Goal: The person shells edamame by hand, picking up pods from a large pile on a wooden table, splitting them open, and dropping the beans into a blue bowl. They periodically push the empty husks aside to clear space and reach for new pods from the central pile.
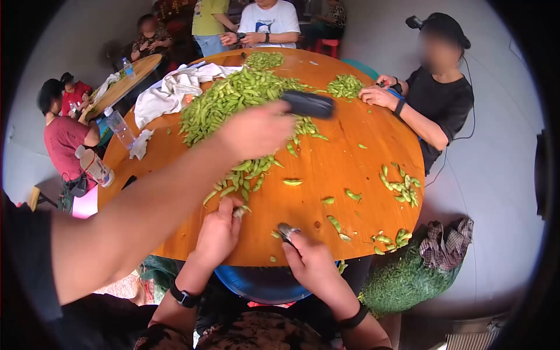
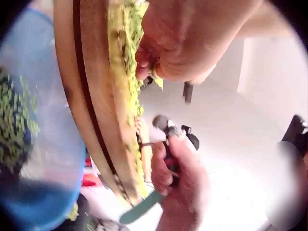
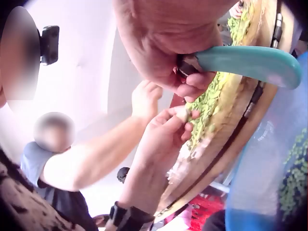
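My left hand pinches a small green pod over the table's near edge. The left wrist view shows that pod between thumb and fingers of the left hand. Across from it, my right hand grips a tool whose metal end points up and away. In the right wrist view the tool's flat teal handle sticks out of the right hand. A large pile of green pods lies beyond both hands on the round wooden table.
Another person's arm reaches in from the left, above the pile, with a dark object. A blue basin sits below the table edge. Loose pods lie at right, a green net sack beside the table, bottles at left.
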`<state>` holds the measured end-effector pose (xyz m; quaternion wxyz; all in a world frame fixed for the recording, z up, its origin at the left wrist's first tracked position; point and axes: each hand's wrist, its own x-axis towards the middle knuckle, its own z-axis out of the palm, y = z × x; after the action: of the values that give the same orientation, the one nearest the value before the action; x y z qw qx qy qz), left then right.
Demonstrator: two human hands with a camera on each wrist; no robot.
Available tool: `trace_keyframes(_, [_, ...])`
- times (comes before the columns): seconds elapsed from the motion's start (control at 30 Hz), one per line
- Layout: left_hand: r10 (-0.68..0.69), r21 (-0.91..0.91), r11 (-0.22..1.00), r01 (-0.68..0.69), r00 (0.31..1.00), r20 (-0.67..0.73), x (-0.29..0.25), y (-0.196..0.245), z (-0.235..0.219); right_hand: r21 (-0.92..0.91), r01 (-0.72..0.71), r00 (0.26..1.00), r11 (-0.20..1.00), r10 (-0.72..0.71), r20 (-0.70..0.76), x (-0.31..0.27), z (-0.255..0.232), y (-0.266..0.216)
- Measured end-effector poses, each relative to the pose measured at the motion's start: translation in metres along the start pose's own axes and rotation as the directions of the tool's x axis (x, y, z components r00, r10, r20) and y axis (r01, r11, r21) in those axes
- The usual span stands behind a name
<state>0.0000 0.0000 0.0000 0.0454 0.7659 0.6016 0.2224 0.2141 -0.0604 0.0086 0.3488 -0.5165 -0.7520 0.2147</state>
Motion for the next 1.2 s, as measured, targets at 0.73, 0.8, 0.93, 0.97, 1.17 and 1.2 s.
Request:
trace_keyframes(0.73, [0.114,-0.917,0.153,0.368,0.915,0.386,0.012,0.036,0.023,0.775,-0.514,0.843,0.367,0.385,0.376,0.025,-0.013,0.012])
trace_keyframes(0.8, [0.087,-0.929,0.173,0.328,0.934,0.346,0.016,0.036,0.025,0.767,-0.524,0.839,0.370,0.378,0.391,0.030,-0.013,0.013])
trace_keyframes(0.93, [0.076,-0.941,0.171,0.293,0.948,0.309,0.020,0.035,0.028,0.806,-0.516,0.835,0.289,0.381,0.397,0.038,-0.012,0.014])
trace_keyframes(0.97, [0.069,-0.939,0.176,0.296,0.948,0.311,0.022,0.033,0.030,0.805,-0.518,0.834,0.289,0.377,0.402,0.039,-0.010,0.015])
trace_keyframes(1.17, [0.065,-0.940,0.094,0.328,0.940,0.334,0.030,0.030,0.038,0.806,-0.554,0.791,0.206,0.432,0.434,0.045,-0.002,0.029])
trace_keyframes(1.2, [0.077,-0.943,0.101,0.317,0.943,0.325,0.029,0.028,0.038,0.809,-0.547,0.799,0.216,0.423,0.428,0.048,-0.003,0.028])
